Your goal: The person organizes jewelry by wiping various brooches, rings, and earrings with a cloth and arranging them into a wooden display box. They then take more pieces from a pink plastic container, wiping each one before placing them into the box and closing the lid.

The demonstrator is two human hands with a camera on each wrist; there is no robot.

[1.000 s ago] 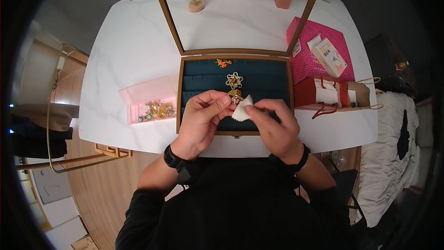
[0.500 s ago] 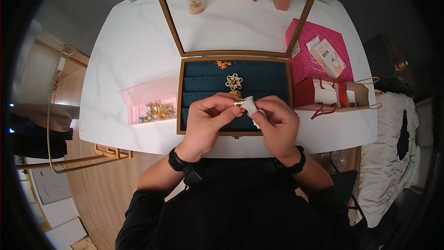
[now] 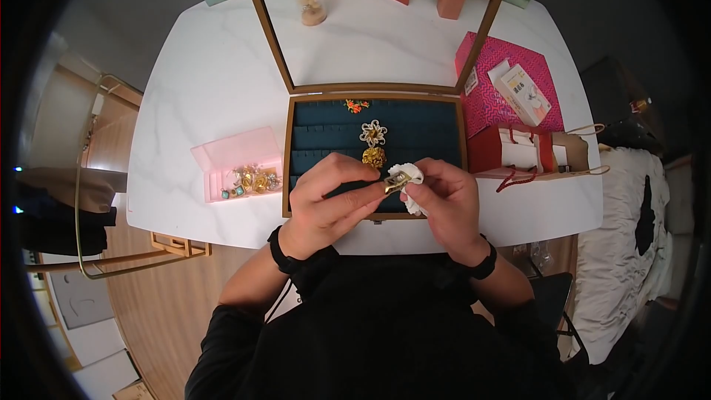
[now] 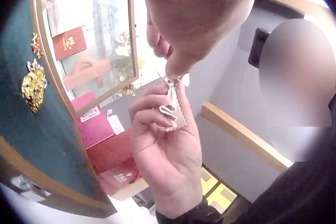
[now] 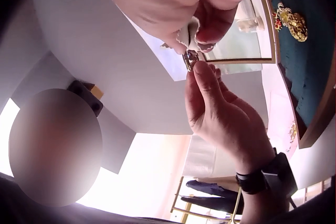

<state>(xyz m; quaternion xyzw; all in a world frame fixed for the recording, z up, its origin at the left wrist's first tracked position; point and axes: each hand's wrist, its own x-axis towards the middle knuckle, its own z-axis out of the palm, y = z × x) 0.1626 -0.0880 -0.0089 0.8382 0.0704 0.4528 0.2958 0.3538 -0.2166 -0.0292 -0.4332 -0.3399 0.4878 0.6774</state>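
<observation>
Over the front of an open wooden jewellery box (image 3: 287, 130), my left hand (image 3: 326, 204) pinches a small gold-coloured piece of jewellery (image 3: 395, 182) between thumb and fingers. My right hand (image 3: 453, 211) holds a crumpled white cloth (image 3: 416, 204) with a scalloped edge against its right end. In the right wrist view the jewellery piece (image 5: 190, 62) shows between the left fingertips and the cloth (image 5: 189, 34). Lined up on the dark green lining are an orange-red brooch (image 3: 356, 106), a silver flower brooch with a gold middle (image 3: 373, 132) and a gold flower brooch (image 3: 374, 156).
The box's glazed lid (image 3: 275, 33) stands up behind it. Left of the box sits an open pink case (image 3: 215, 187) with assorted jewellery. At the right are a pink patterned packet (image 3: 481, 107), a small white carton (image 3: 524, 96) and a red paper bag (image 3: 485, 150).
Both hands have shifted slightly right with the jewellery piece, which is now turned differently. The cloth has become bunched around its right end. The gold flower brooch is now uncovered.
</observation>
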